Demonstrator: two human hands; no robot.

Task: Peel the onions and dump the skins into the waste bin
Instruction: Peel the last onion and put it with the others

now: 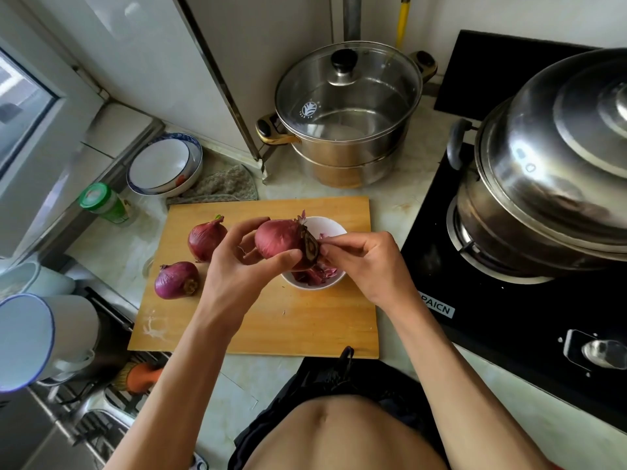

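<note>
Both hands work over one white bowl [330,228] of skins: left hand [237,266] grips one onion [280,240], right hand [364,262] pinches its skin; two onions [206,237] lie on one board [271,327].

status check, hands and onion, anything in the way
Left hand grips onion. Right hand pinches skin at its root end, over bowl. Nothing blocking.

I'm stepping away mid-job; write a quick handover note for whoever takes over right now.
Left hand grips a red onion above the white bowl. Right hand pinches skin at its root end.
Two more unpeeled onions lie on the cutting board: one at the back, one nearer.
Done: some skins in the bowl.
Left: finish this onion, peel the other two, dump skins in the waste bin, which is not in view.
</note>
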